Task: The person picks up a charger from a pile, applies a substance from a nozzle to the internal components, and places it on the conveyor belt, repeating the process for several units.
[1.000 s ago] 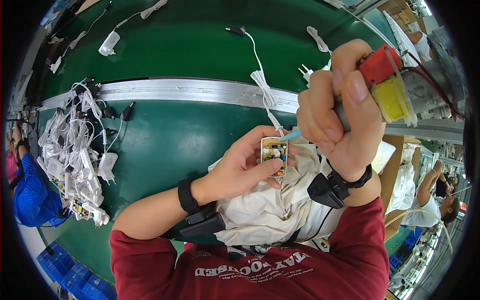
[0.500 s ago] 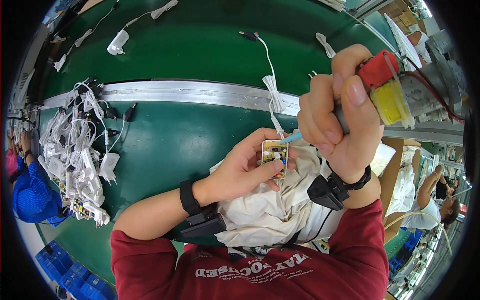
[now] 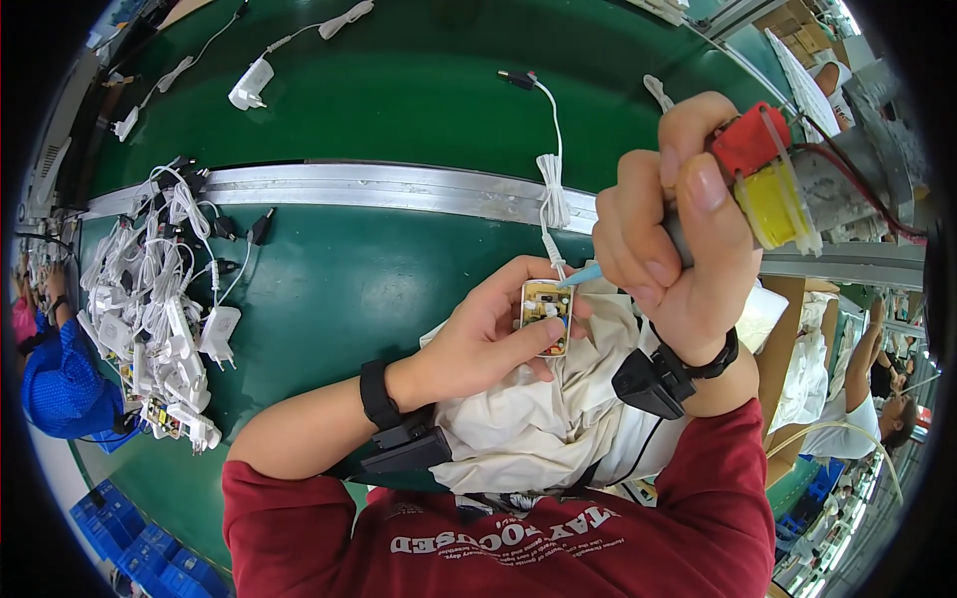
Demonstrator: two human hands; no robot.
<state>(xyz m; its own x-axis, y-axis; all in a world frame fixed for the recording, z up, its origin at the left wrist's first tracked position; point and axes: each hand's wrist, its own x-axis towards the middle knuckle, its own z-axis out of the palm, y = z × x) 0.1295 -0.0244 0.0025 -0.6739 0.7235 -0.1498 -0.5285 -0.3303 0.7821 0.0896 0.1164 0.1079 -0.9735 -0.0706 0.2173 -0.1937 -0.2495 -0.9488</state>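
My left hand grips an open white charger casing, its thumb lying over the lower part. A circuit board with small coloured components shows inside it. From the casing's top end a white cord, bundled midway, runs away from me across the metal rail to a dark plug. My right hand is closed around a grey dispensing tool with a red block and yellow tape on its body. Its pale blue pointed nozzle reaches the casing's top edge; whether it touches the board I cannot tell.
At left lies a heap of white chargers and cords. Beyond the metal rail, a white charger and other cords lie on a green belt. White cloth covers my lap; a cardboard box stands at right. Other people sit on both sides.
The charger and cords on the far green belt have shifted right, including the dark plug end of the held casing's cord. My hands, the casing and the nozzle stay nearly in place.
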